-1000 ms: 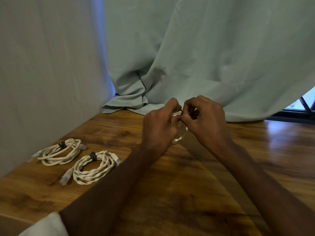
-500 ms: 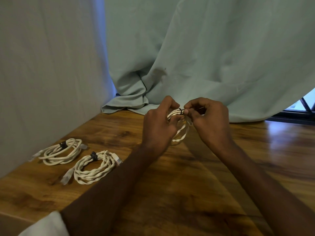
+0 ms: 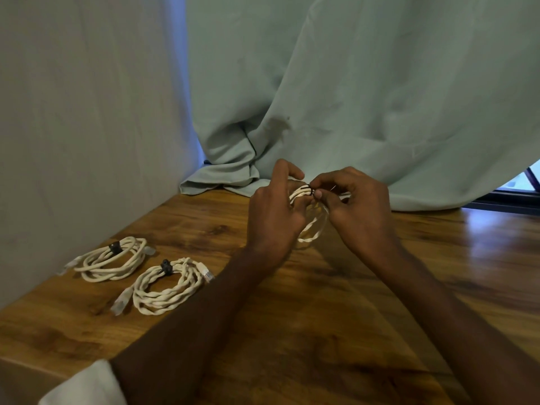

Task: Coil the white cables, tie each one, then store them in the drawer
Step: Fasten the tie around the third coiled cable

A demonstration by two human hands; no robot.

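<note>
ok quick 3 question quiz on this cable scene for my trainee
1. True or false: two coiled cables already tied with dark ties lie on the wooden table.
2. Which hand pinches the dark tie on the held coil? A) left B) right C) neither
3. Fill in: behind the hands hangs a pale green ____.

Key:
1. True: the far tied coil and the near tied coil.
2. B: the right hand pinches the tie; the left hand holds the held coil.
3. curtain.
</note>
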